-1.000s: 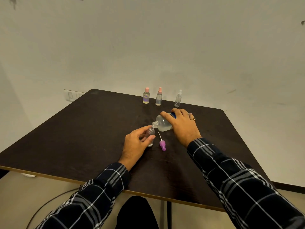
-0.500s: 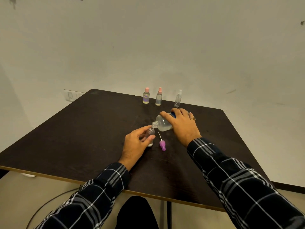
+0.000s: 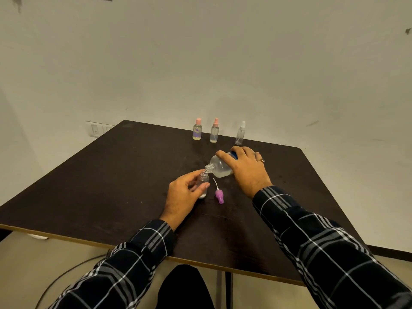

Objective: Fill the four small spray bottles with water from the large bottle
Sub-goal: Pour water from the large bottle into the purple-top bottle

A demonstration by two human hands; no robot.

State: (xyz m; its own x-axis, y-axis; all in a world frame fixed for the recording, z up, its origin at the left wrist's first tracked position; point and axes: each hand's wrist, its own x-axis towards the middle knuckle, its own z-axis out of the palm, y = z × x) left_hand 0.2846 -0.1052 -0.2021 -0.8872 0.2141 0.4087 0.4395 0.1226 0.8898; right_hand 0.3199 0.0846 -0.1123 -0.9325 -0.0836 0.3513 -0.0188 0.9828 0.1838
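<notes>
My left hand (image 3: 184, 196) grips a small clear spray bottle (image 3: 203, 179) that stands uncapped on the dark table (image 3: 111, 186). My right hand (image 3: 247, 170) holds the large clear bottle (image 3: 219, 167) tipped on its side, its open mouth right over the small bottle's neck. The small bottle's purple spray cap (image 3: 219, 195) with its white tube lies on the table just to the right. Three capped small bottles stand at the far edge: a pink-capped one with a purple label (image 3: 197, 129), a pink-capped clear one (image 3: 214, 131) and a white-capped one (image 3: 240, 134).
A white wall runs behind the table, with a switch plate (image 3: 95, 129) at the left. A dark cable (image 3: 66, 274) lies on the floor below the near table edge. My plaid sleeves reach over the near edge.
</notes>
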